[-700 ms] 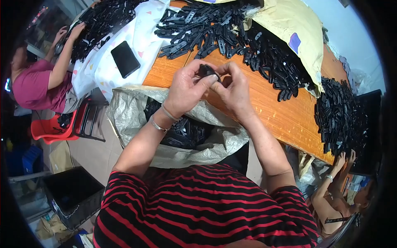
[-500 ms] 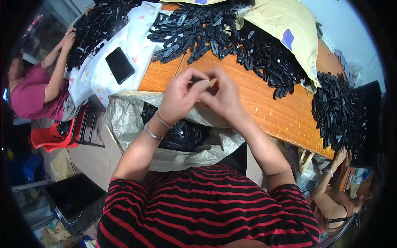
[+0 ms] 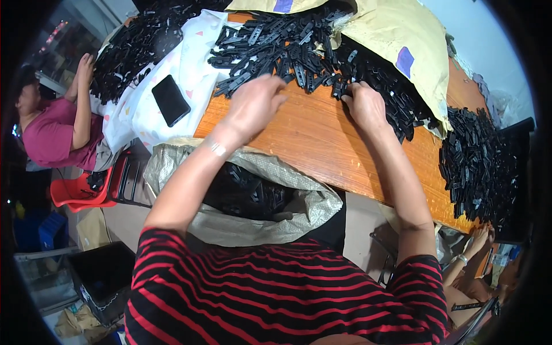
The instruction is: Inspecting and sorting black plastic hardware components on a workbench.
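Black parts [image 3: 276, 43] lie nearest, hands just parted so joint handling pauses: left hand [image 3: 256, 106] half-curled, right hand [image 3: 367, 106] bent at their edge, holds unclear.

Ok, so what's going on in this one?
A person in a striped shirt is at a wooden table. Their right hand has its fingers at a heap of black parts; their left hand, seemingly empty, is near that heap. An open sack of black pieces stands before them. Others are on both sides.
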A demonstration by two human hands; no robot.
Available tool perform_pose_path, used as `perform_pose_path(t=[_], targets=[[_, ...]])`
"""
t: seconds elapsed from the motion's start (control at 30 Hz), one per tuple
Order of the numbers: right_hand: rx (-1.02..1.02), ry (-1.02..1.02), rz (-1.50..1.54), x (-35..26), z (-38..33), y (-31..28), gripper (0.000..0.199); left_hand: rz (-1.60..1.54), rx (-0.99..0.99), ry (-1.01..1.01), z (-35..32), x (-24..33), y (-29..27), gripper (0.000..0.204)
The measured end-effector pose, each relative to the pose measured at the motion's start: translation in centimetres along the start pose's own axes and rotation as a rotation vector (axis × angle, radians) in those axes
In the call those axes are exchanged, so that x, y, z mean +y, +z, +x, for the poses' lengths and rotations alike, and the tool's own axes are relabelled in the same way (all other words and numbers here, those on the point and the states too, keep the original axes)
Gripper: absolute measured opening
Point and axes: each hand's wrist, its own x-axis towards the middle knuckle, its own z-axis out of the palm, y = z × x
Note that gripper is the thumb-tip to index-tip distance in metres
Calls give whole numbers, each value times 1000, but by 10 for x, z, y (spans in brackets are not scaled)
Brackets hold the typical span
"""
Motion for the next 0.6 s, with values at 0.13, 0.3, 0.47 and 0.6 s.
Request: perform_pose_path(t=[0.13, 0.3, 0.47, 0.6], targets=[[-22, -2, -24, -7, 8, 7, 21, 278, -27, -80, 34, -20, 41, 19], [-92, -174, 146, -18, -6, 5, 23, 340, 48, -15, 28, -27, 52, 16], [-252, -105, 280, -30, -21, -6, 26, 229, 48, 64, 12, -18, 44, 14], [-270, -98, 317, -36, -30, -10, 22, 118, 0, 123, -4, -11, 42, 15]])
